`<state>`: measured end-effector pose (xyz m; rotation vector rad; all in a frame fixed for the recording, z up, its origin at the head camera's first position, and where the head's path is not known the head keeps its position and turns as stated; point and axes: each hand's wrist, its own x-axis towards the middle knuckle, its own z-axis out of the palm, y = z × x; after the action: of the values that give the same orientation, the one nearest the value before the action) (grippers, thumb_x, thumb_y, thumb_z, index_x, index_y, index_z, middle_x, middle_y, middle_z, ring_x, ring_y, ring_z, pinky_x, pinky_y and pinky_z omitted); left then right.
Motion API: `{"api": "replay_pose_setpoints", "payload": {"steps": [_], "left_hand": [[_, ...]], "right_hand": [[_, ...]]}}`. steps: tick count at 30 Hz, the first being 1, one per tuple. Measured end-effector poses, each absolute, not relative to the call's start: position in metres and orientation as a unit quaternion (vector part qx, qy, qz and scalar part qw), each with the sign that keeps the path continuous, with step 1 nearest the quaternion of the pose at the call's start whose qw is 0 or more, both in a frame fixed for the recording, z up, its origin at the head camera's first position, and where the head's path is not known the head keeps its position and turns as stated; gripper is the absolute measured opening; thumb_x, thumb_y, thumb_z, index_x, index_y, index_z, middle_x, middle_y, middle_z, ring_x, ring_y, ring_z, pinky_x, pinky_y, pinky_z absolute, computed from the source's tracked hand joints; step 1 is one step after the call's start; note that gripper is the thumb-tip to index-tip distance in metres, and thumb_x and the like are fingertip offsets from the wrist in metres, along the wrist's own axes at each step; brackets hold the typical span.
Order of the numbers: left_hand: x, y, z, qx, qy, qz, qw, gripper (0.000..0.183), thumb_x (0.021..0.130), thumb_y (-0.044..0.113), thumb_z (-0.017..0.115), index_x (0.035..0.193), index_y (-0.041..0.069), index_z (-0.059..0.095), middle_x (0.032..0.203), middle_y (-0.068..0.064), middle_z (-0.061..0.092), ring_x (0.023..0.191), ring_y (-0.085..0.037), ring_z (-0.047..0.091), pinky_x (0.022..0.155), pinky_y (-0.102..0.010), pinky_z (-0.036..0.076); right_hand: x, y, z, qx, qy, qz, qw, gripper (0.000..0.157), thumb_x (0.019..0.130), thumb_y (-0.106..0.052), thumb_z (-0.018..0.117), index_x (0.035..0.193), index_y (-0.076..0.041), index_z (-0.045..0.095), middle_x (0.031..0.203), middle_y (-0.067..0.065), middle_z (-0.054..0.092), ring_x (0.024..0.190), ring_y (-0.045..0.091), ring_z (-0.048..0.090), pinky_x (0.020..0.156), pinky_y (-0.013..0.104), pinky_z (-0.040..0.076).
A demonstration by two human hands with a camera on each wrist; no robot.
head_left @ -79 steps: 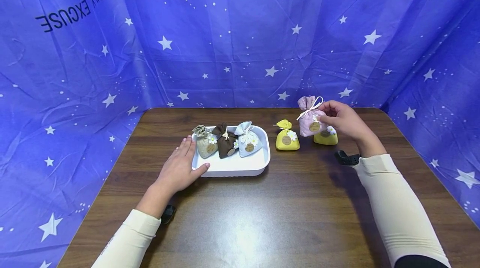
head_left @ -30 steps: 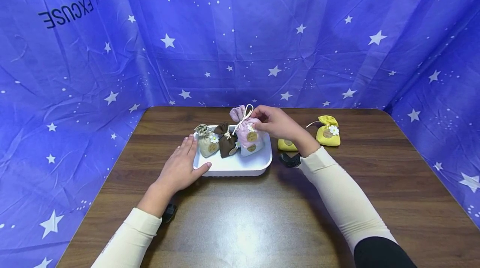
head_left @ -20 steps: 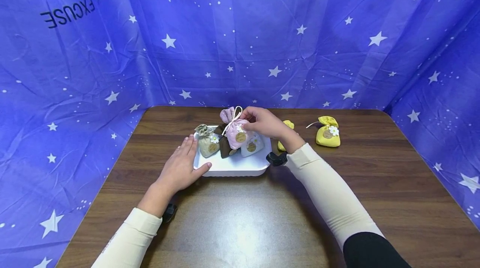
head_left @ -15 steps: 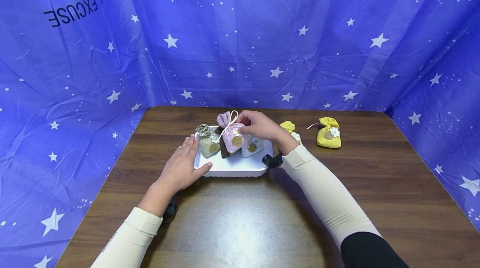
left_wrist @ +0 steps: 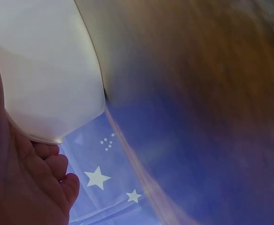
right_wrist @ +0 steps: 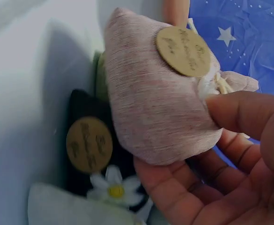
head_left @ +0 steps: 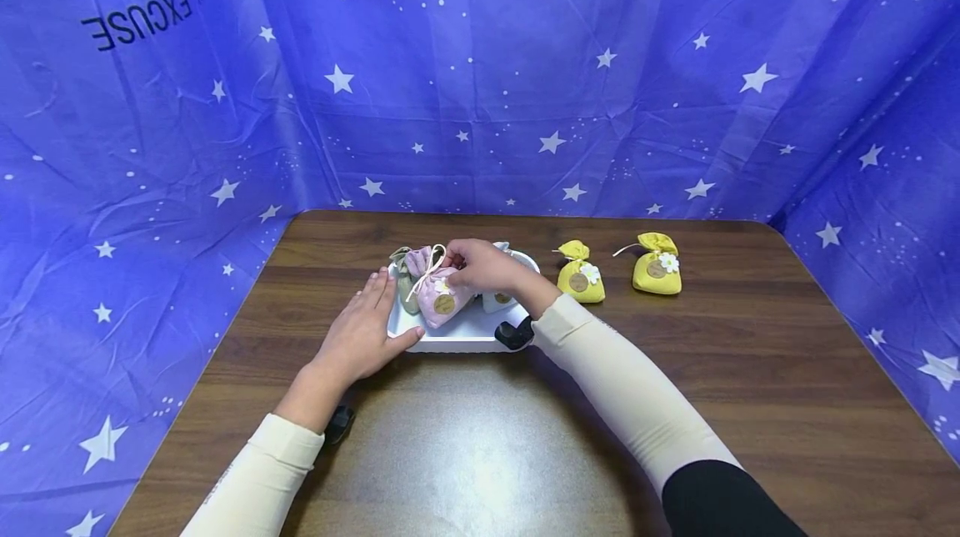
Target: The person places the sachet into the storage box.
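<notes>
As a right hand pinched a pink sachet, thumb in front and fingers behind, that sachet was over the middle of a white tray. With the tray as a clock face and twelve toward the starry curtain, the right forearm lay at four o'clock, well apart from the left. The side grip left the sachet's round label uncovered and probably held the soft cloth steady.

A left hand rested at nine o'clock, unclenched, its straight fingers along the tray's end and its thumb over the near rim, most likely bracing the tray against sliding.

Inside, a grey-green sachet sat toward ten, partly hidden by the pink one, and a pale sachet at three. The right wrist view showed a dark sachet between them; whether the pink one touched it could not be told.

Outside, between two and three o'clock on the brown table, stood a nearer yellow sachet and a farther yellow sachet, both on the right hand's side, convenient for its reach.
</notes>
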<state>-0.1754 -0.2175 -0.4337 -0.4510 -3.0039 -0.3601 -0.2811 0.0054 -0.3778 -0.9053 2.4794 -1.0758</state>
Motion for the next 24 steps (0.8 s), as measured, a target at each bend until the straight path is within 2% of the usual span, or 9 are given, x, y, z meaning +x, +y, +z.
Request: {"api": "replay_pose_setpoints", "payload": {"steps": [9,17,24], "left_hand": [[-0.175,-0.219,-0.435,-0.149,-0.980,-0.123,0.053,0.104,0.092,0.068,0.050,0.152,-0.012,0.022,0.161,-0.027,0.015,0.148,-0.041,0.017,0.117,-0.053,0.023],[-0.176,-0.220,-0.436,-0.156,-0.979,-0.120,0.054,0.100,0.093,0.063,0.053,0.150,-0.014,0.026,0.160,-0.029,0.016,0.147,-0.042,0.018,0.117,-0.054,0.023],[-0.176,-0.220,-0.436,-0.156,-0.977,-0.132,0.056,0.100,0.092,0.062,0.055,0.151,-0.013,0.023,0.160,-0.028,0.016,0.148,-0.041,0.016,0.117,-0.053,0.022]], "right_hand": [[-0.275,-0.009,-0.378,-0.305,0.857,-0.373,0.183,0.013,0.082,0.003,0.069,0.091,-0.004,0.062,0.078,0.001,0.056,0.072,0.012,0.051,0.057,0.020,0.043],[-0.272,-0.025,-0.381,-0.329,0.866,-0.325,0.191,0.012,0.083,0.001,0.070,0.088,-0.005,0.061,0.074,-0.001,0.055,0.067,0.011,0.050,0.055,0.021,0.041],[-0.270,-0.029,-0.383,-0.315,0.860,-0.333,0.224,0.014,0.085,0.004,0.068,0.086,-0.006,0.058,0.071,0.000,0.051,0.059,0.009,0.051,0.052,0.019,0.044]]}}
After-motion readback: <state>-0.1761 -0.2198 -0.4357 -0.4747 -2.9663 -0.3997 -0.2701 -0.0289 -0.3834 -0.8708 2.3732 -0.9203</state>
